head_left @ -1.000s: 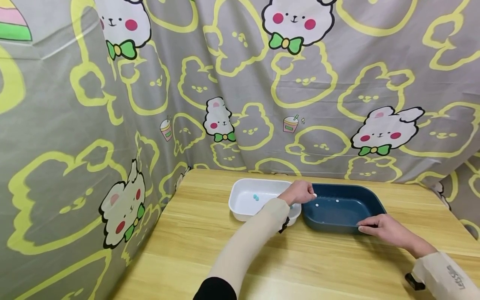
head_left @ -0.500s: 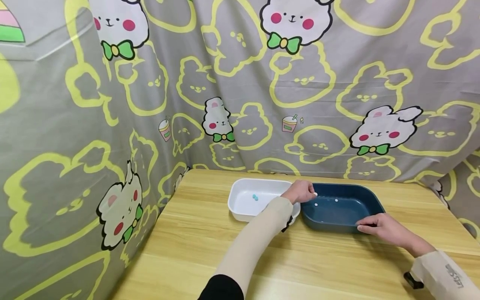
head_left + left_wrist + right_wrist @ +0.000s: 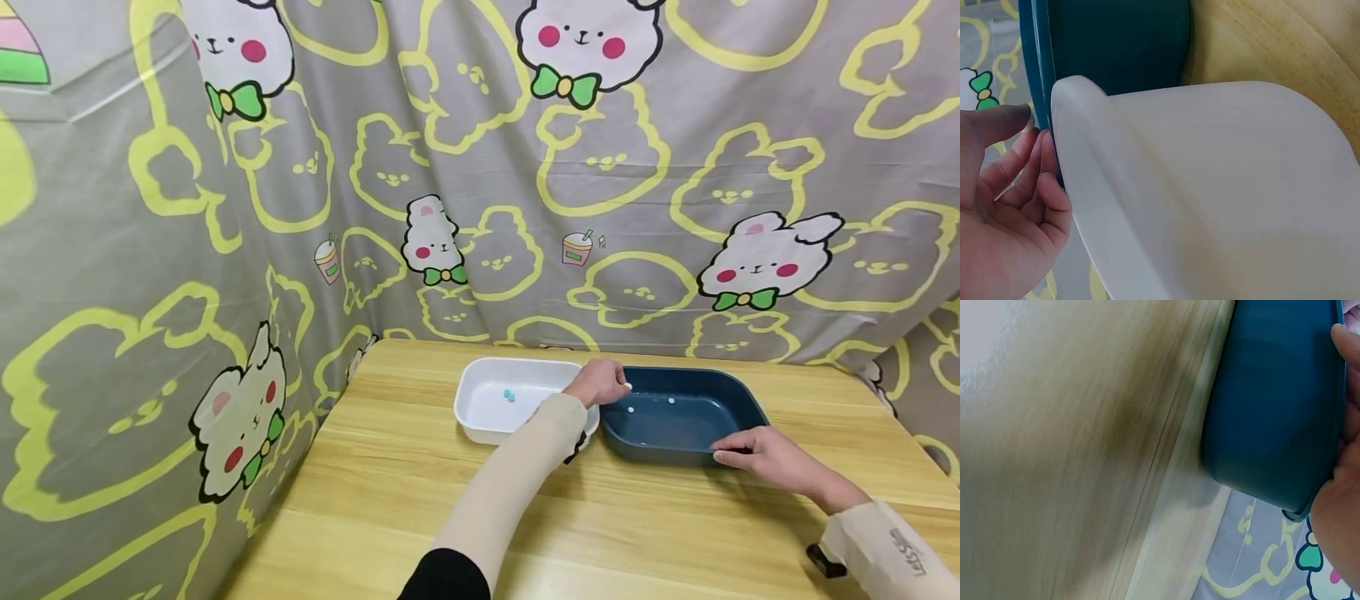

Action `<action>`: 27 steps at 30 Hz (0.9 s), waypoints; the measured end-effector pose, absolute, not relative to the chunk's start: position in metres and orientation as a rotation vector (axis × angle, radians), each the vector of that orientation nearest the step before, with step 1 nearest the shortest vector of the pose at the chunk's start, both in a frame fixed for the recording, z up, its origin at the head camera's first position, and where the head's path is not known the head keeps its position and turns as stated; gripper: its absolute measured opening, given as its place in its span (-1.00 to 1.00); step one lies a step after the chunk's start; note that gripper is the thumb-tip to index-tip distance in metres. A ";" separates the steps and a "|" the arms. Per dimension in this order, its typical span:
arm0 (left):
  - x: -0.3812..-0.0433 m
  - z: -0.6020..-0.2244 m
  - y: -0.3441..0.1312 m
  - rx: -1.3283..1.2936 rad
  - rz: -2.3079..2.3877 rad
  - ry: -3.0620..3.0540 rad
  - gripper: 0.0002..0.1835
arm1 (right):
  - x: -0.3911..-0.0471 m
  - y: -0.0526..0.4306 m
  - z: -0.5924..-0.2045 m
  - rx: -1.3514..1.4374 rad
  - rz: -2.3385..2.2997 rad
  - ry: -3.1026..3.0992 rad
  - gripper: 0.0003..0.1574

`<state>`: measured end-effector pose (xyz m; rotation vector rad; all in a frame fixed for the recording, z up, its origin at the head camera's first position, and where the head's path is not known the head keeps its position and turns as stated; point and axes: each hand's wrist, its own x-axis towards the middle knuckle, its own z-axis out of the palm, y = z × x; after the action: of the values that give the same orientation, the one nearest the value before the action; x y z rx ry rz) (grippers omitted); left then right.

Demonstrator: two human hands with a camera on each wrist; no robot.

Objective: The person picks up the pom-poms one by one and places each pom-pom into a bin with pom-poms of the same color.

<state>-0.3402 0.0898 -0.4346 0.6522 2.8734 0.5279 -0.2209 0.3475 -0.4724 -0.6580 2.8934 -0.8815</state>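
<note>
In the head view my left hand (image 3: 597, 382) is over the left rim of a dark blue basin (image 3: 678, 454). Its thumb and forefinger pinch a small white round piece (image 3: 627, 387). Two more white pieces, one of them a white piece (image 3: 671, 401) near the back, lie on the basin floor. My right hand (image 3: 776, 460) grips the basin's front right rim between thumb and fingers. Left of it stands a white basin (image 3: 480, 434), partly hidden under my left forearm, with small teal pieces (image 3: 510, 397) inside. The left wrist view shows my left hand (image 3: 1019, 200) beside both rims.
Both basins stand side by side near the back edge of a wooden table (image 3: 390, 483). A grey curtain (image 3: 495, 183) printed with cartoon animals hangs behind the table and along its left side.
My left forearm has shifted slightly right and now covers a teal piece seen earlier in the white basin. Both hands otherwise keep their places, and the white piece stays pinched.
</note>
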 end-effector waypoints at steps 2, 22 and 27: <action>-0.340 -0.435 0.089 0.643 0.546 2.868 -0.85 | -0.221 0.347 -0.472 -0.652 -0.885 2.886 -0.73; -0.338 -0.429 0.078 0.675 0.607 2.872 -0.87 | -0.218 0.348 -0.471 -0.645 -0.883 2.886 -0.72; -0.327 -0.419 0.067 0.688 0.663 2.856 -0.88 | -0.218 0.348 -0.473 -0.643 -0.893 2.880 -0.73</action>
<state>-0.3274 0.0666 -0.4192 0.6880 2.8558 0.6634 -0.2184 0.3479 -0.4726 -0.6426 2.8802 -0.8934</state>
